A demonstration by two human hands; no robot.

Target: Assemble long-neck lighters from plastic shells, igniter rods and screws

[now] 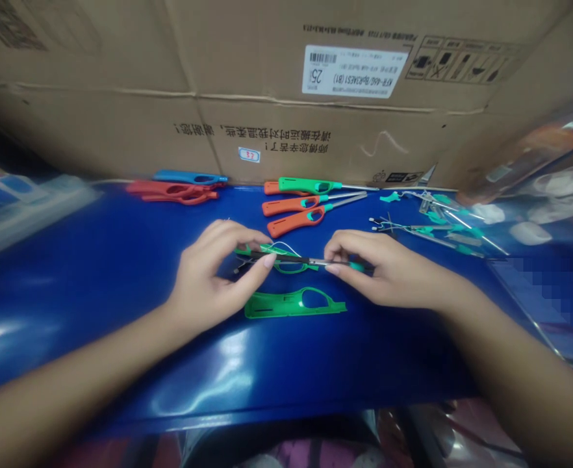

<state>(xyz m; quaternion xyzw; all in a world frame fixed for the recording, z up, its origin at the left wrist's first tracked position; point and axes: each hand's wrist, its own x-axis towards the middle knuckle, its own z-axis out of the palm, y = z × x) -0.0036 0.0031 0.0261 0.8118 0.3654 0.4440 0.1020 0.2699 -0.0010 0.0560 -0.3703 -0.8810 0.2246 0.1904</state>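
A half-built green lighter [293, 261], with a black inner part, a thin wire and a metal tube, lies across the blue table [121, 273]. My left hand [216, 276] pinches its handle end with thumb and fingers. My right hand [381, 270] pinches the metal tube end. Just in front of it lies a loose green handle shell [291, 304], touched by neither hand.
Finished orange-and-green long lighters [306, 205] lie behind the hands. Red and blue handle shells [179, 185] sit at the back left. Loose metal tubes and teal parts [437, 224] are spread at the right. A big cardboard box [277, 91] stands along the back.
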